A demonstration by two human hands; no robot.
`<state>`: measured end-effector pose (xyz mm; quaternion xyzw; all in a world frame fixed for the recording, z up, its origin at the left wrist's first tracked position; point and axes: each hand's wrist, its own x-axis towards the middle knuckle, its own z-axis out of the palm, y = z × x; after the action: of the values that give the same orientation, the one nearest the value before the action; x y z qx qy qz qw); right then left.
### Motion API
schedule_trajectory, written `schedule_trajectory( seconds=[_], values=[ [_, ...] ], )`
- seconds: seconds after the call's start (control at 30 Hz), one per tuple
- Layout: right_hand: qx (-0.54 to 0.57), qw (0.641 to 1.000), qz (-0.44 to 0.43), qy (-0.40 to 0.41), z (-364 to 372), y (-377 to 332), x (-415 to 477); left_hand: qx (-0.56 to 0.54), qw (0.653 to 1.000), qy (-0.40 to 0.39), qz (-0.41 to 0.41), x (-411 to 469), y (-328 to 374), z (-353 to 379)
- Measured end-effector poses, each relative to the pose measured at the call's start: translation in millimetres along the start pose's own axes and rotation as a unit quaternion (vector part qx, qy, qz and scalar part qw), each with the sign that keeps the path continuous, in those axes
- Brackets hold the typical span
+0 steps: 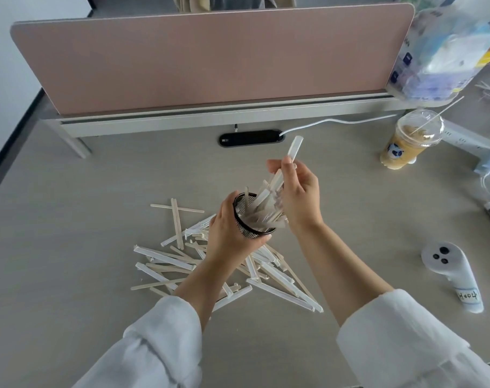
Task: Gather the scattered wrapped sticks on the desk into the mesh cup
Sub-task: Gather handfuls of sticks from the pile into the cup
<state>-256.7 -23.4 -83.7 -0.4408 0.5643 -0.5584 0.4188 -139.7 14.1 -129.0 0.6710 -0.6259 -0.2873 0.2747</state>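
Observation:
My left hand (229,233) grips the black mesh cup (245,219), held tilted above the desk with several wrapped sticks leaning out of it to the right. My right hand (298,191) pinches a wrapped stick (291,151) whose lower end reaches into the cup's mouth and whose top points up and away. Under both hands a loose pile of sticks (165,261), some in white wrappers and some bare wood, is scattered on the desk; part of it is hidden by my left forearm.
A pink divider panel (210,57) closes the back of the grey desk (70,219). A black power socket (251,138) lies behind the hands. An iced drink cup (406,144) stands at right, a white controller (451,273) lies nearer, and a plastic bag (445,57) sits at the far right.

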Motion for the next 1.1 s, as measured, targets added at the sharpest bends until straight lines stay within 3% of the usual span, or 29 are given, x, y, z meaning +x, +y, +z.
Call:
schedule_trajectory(
  seconds=[0.1,0.3,0.43,0.53,0.67,0.8,0.9,0.93,1.0,1.03,1.07,1.1],
  values=[
    [-0.154,0.985,-0.075,0.013,-4.5,8.4,7.5,-0.023,0.999,0.024,-0.023,0.9,-4.8,-4.0],
    [-0.227,0.972,-0.038,-0.034,-6.4,16.7,8.2,-0.012,0.999,0.031,-0.013,3.9,-5.0,-3.4],
    [-0.329,0.937,-0.114,-0.021,-9.2,21.1,9.3,0.003,0.999,0.037,0.005,5.9,-11.6,-3.5],
    [-0.298,0.952,-0.055,-0.042,-11.4,18.1,12.2,0.035,0.998,0.027,0.046,5.1,-14.0,-6.2],
    [-0.29,0.926,0.019,-0.239,-5.4,21.8,3.5,0.07,0.994,0.029,0.073,5.0,-14.7,-4.7],
    [-0.262,0.953,0.009,-0.152,-5.1,23.8,1.8,0.067,0.995,0.045,0.066,4.9,-18.5,-8.2],
    [-0.258,0.93,0.047,-0.258,-0.2,26.3,-4.0,0.115,0.988,0.026,0.104,4.4,-18.7,-7.4],
    [-0.226,0.941,0.056,-0.247,1.1,26.4,-5.6,0.114,0.988,0.028,0.097,3.9,-19.8,-7.6],
    [-0.161,0.975,0.066,-0.136,-0.8,27.6,-3.8,0.087,0.994,0.038,0.062,2.3,-23.7,-10.4],
    [-0.187,0.975,0.07,-0.093,-5.9,31.2,0.4,0.08,0.995,0.047,0.048,1.6,-27.2,-12.0],
    [-0.27,0.954,0.092,-0.095,-12.4,34.8,4.7,0.083,0.994,0.062,0.04,1.0,-30.7,-13.6],
    [-0.372,0.907,0.132,-0.145,-18.4,38.9,6.9,0.088,0.992,0.079,0.036,0.5,-34.5,-14.6]
  ],
)
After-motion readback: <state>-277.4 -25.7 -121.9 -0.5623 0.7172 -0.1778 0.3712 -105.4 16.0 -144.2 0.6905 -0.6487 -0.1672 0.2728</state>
